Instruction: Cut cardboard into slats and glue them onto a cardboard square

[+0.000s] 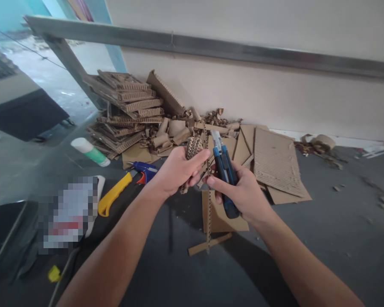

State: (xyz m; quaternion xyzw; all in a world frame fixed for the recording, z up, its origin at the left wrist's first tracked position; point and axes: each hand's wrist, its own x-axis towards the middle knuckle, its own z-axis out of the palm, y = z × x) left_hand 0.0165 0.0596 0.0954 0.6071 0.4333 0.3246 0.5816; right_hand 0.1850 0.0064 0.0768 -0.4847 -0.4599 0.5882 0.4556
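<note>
Yellow cutter (113,194), glue gun (144,168): adjacent. Left hand (179,170): closed round cardboard roll (193,147). Strip (209,213): hanging just right of roll; best held taut. Right hand (243,187): gripping blue knife (225,167), blade (215,137) up, best angled clear of left hand. Ribbed board (277,160): lying beyond.

grey rail (243,53) — pale wall (339,104) behind

– landmark?
– one glue gun (147,168).
– left of the glue gun?
– one yellow cutter (115,194), one white-green tube (91,152).
– right of it?
– one blue cutter (224,168), one corrugated roll (193,147), one left hand (181,168), one right hand (241,192).
</note>
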